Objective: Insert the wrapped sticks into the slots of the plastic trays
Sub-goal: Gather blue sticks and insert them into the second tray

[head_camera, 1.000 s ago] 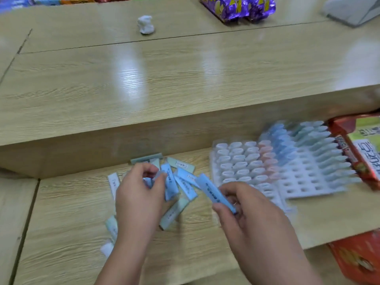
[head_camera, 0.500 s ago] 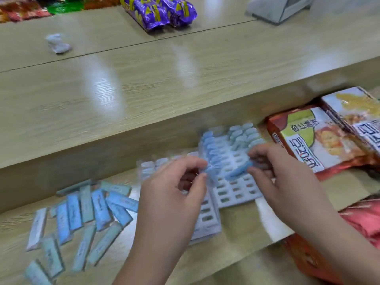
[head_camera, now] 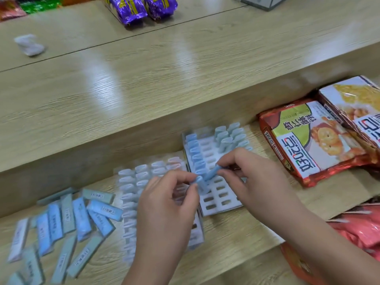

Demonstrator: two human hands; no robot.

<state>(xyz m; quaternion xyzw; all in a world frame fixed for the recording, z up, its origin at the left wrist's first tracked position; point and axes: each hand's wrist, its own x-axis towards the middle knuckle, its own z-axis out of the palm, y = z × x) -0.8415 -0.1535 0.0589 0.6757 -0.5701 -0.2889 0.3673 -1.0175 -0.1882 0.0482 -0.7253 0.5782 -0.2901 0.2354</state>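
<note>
Left hand [head_camera: 166, 204] fingers pinch a blue stick [head_camera: 199, 182]; right hand [head_camera: 257, 182] fingers pinch a second stick [head_camera: 211, 173] (over the tray [head_camera: 230, 203]).

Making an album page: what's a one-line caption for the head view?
Left hand and right hand pinch blue sticks over a partly filled tray.
</note>
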